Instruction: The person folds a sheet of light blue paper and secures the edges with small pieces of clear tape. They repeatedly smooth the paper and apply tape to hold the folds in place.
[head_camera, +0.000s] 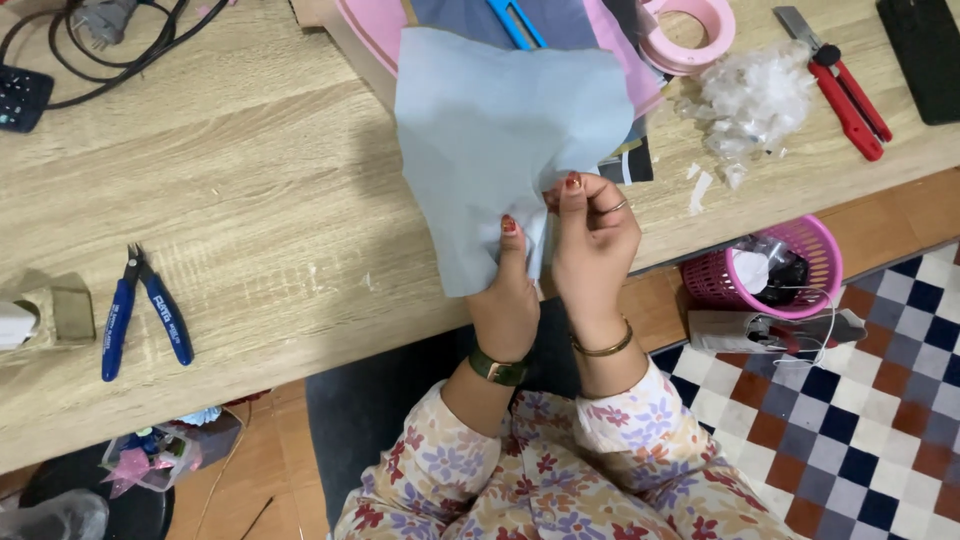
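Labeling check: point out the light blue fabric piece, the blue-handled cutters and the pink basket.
light blue fabric piece (490, 130), head view, middle of the cloth above the hands.
blue-handled cutters (150, 305), head view, on the right handle.
pink basket (822, 245), head view, on its right rim.

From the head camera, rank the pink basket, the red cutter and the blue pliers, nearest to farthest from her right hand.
Measured from the right hand:
1. Pink basket, to its right on the floor.
2. Red cutter, upper right on the table.
3. Blue pliers, far left on the table.
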